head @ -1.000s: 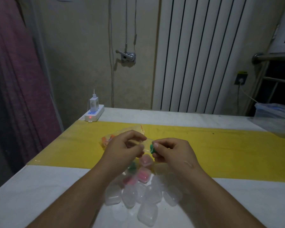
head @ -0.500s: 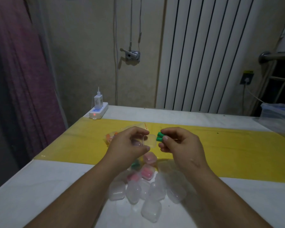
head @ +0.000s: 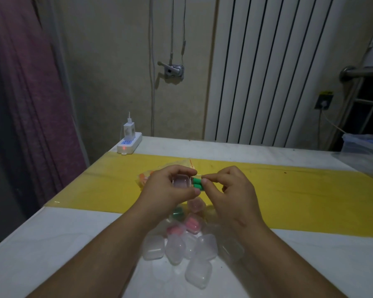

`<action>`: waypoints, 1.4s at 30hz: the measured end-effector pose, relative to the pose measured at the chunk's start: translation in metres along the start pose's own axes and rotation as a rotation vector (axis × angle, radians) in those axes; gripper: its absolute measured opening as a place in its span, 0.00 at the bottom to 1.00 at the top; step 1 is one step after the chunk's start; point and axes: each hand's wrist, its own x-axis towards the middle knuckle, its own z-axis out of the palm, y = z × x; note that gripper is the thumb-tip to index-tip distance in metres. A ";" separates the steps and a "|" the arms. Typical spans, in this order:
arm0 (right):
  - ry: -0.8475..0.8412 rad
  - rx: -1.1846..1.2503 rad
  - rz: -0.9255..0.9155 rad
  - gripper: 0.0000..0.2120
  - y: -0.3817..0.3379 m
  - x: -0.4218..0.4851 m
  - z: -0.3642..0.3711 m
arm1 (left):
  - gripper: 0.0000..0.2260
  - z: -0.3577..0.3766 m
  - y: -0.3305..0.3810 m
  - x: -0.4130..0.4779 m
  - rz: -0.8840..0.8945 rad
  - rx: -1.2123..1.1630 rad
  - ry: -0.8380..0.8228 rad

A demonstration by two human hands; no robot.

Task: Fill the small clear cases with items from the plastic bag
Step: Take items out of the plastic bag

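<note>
Two bare hands meet above the yellow strip [head: 299, 190] that runs across the white table [head: 41, 244]. The left hand [head: 170, 188] holds a small clear plastic case [head: 181, 181], open, w/ thumb below & fingers curled over the top, pinching it. The right hand [head: 230, 190] pinches two little green foam pieces [head: 196, 183] between thumb & first finger, w/ the other fingers curled in. The green pieces sit right at the open side of the case, touching its edge; can't tell if they are inside yet.

Behind the left hand lies the see-through plastic bag [head: 146, 179] w/ orange bits in it, on the yellow strip.

Under the arms, near the table's front, is a pile of small clear cases [head: 181, 244]. A few hold stuff: two w/ pink pieces [head: 191, 224], one w/ green [head: 177, 212]. The ones closest to the front look empty.

Far back at the left corner sits a white power strip [head: 130, 144] w/ a red light & a white plug thing on top.
</note>
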 end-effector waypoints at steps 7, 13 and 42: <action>-0.005 0.222 0.154 0.06 -0.003 -0.002 0.001 | 0.17 -0.001 0.000 -0.003 -0.017 0.021 -0.028; -0.056 0.502 0.298 0.07 -0.004 -0.001 -0.002 | 0.12 0.000 0.007 -0.003 -0.133 -0.319 -0.098; -0.124 -0.182 0.381 0.10 0.025 0.011 -0.001 | 0.20 -0.017 -0.013 0.013 -0.024 0.535 0.349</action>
